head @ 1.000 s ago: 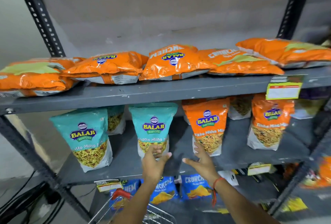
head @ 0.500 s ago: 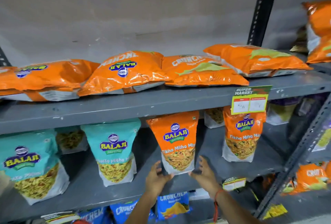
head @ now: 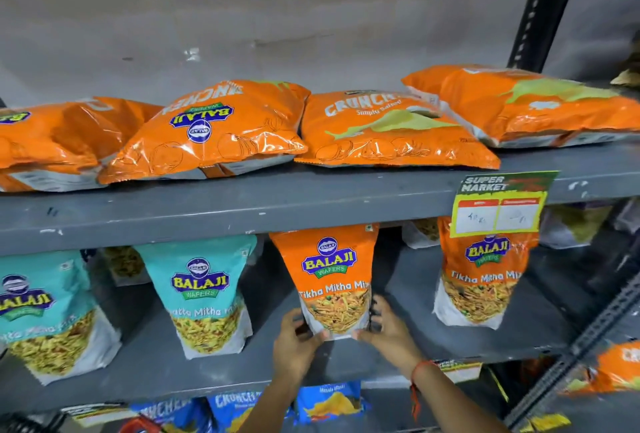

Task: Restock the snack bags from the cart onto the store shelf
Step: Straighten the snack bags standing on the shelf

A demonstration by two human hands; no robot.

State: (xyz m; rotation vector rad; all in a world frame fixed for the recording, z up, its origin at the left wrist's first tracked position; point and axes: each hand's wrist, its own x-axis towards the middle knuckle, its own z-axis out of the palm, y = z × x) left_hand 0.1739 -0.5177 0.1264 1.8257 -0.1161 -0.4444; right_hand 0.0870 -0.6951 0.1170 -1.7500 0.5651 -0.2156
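Orange Tikha Mitha Mix pouch, upright on middle shelf, steadied by two hands.

Left hand (head: 294, 339) and right hand (head: 388, 332) cup the base of the orange pouch (head: 332, 280) from either side, fingers (head: 379, 308) loosely curled against its lower corners, not clenched. It stands on the grey shelf (head: 415, 360). Left of the fingers: teal pouch (head: 204, 297). Right: second orange pouch (head: 481, 277), under the price tag (head: 502, 204).

Both hands clasp the base of an upright orange Tikha Mitha Mix pouch (head: 333, 280) on the grey middle shelf (head: 408, 294): left hand (head: 294, 342), right hand (head: 389, 330). Teal Khatta Mitha pouches (head: 204, 294) stand beside it; orange Crunchex bags (head: 377, 131) lie flat above.
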